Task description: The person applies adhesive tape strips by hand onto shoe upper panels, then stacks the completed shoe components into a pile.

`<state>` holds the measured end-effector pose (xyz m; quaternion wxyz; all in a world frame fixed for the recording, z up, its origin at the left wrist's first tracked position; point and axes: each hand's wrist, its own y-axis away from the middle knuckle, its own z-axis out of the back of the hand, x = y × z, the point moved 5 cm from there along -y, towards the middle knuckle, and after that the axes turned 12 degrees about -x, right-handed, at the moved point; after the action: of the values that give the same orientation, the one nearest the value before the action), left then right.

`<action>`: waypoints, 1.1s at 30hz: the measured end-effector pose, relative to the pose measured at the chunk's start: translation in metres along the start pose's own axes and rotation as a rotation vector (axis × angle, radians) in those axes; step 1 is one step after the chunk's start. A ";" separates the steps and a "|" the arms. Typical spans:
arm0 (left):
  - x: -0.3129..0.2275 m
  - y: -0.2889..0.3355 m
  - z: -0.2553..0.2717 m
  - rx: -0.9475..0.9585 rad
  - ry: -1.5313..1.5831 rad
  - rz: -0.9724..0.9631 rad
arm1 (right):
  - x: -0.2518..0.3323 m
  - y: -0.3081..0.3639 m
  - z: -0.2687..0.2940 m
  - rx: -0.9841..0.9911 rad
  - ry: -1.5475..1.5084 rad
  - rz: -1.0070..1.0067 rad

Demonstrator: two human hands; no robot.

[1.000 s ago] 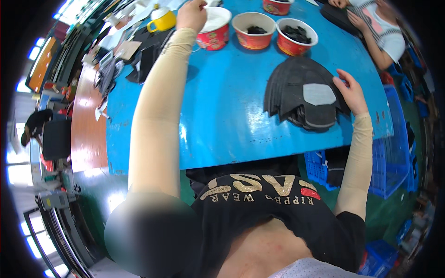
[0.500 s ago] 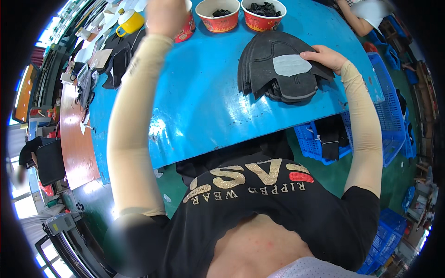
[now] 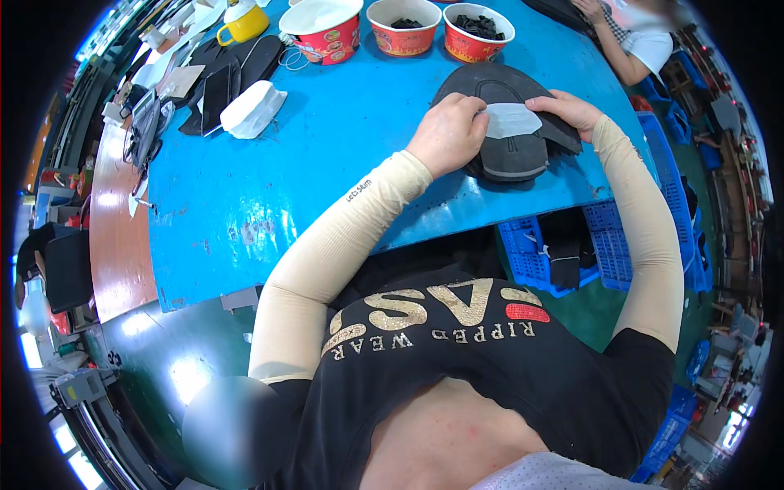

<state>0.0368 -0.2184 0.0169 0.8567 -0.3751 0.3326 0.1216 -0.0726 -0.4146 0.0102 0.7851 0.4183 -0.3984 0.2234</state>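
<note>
A stack of black, rounded, padded-looking pieces (image 3: 510, 159) with stitched lines and notched edges lies on the blue table, a light grey patch (image 3: 513, 121) on the top one. My left hand (image 3: 447, 137) is over its left part, fingers curled and pinched at the patch's left end; what they hold, if anything, is hidden. At the right side, my right hand (image 3: 576, 113) grips the stack, its thumb at the patch's right end and its other fingers partly hidden.
Beyond the stack stand a large red-and-white tub (image 3: 325, 41) and two paper bowls of small black pieces (image 3: 478, 31). A white bundle (image 3: 254, 109) and yellow mug (image 3: 243, 22) are leftward. A blue crate (image 3: 545, 260) sits below the table's edge; another person (image 3: 629, 41) is far right.
My left hand has come from the tub at the far side down to the patch on the stack. My right hand stays on the stack's right side. The view has shifted slightly.
</note>
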 end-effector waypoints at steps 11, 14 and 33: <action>-0.007 0.020 0.067 0.068 0.532 0.454 | 0.066 0.093 -0.060 0.302 -0.641 0.177; -0.001 0.037 0.113 0.099 1.091 0.621 | 0.083 0.126 -0.127 -0.052 0.245 0.984; 0.070 0.151 0.179 -0.446 1.286 1.084 | 0.083 0.079 -0.246 0.310 -0.300 0.548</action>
<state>0.1057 0.0121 -0.0256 0.2330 -0.3200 0.8532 0.3395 0.0300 -0.1645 0.0337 0.5556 0.4384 -0.5682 0.4198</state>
